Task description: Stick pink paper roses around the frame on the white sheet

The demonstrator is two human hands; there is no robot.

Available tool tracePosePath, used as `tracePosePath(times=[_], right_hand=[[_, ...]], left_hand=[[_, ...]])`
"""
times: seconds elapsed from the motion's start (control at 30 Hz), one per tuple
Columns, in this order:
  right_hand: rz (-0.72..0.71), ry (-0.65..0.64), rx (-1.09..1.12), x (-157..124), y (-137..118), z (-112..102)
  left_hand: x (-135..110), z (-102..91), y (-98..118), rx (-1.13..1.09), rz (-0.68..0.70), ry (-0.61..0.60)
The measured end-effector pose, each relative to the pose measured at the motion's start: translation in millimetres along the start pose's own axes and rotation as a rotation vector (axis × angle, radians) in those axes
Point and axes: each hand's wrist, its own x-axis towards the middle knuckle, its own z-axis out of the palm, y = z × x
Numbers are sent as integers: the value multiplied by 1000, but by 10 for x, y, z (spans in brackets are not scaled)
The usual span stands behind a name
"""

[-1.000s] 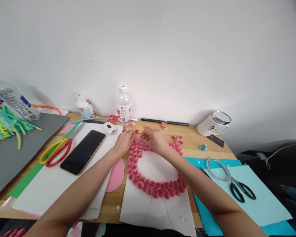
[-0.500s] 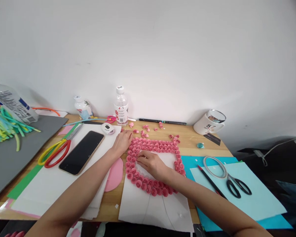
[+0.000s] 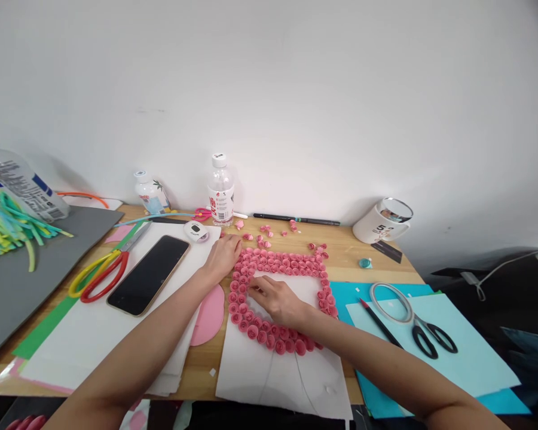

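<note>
Rows of rolled pink paper roses (image 3: 278, 346) form a ring with an open middle on a white sheet of paper (image 3: 244, 376). My left hand (image 3: 224, 257) rests at the ring's upper left corner, fingers stretched towards the roses and their tips partly hidden. Inside the ring, my right hand (image 3: 273, 297) reaches to the inner edge of the left row. Its fingers are curled and pinched together by the roses; whatever lies between the tips is hidden. Several loose paper roses (image 3: 264, 243) lie behind the ring.
At left are a phone (image 3: 149, 276), red-and-yellow scissors (image 3: 103, 275) and a white correction tape (image 3: 196, 231). A bottle (image 3: 221, 194) stands behind. To the right are a mug (image 3: 379, 222), a tape roll (image 3: 391, 303), black-handled scissors (image 3: 434, 337), a pencil (image 3: 381, 322) and blue paper (image 3: 457, 352).
The view has shifted very slightly. My right hand stays by the left row, its fingers a little more curled; my left hand has not moved visibly.
</note>
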Motion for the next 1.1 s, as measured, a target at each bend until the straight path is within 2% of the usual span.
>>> tracePosePath(times=[0.2, 0.6, 0.83, 0.97, 1.03, 1.1], right_hand=[[-51, -80, 15, -38, 43, -21], [-57, 51, -53, 66, -63, -67], [-21, 24, -15, 38, -77, -23], [106, 87, 62, 107, 133, -86], [245, 134, 113, 216, 338, -161], [421, 98, 122, 369, 552, -242]], left_hand=[[2, 5, -1, 13, 3, 20], [7, -1, 3, 45, -20, -17], [6, -2, 6, 56, -18, -26], [6, 28, -16, 50, -21, -22], [9, 54, -35, 33, -12, -8], [15, 76, -52, 16, -1, 7]])
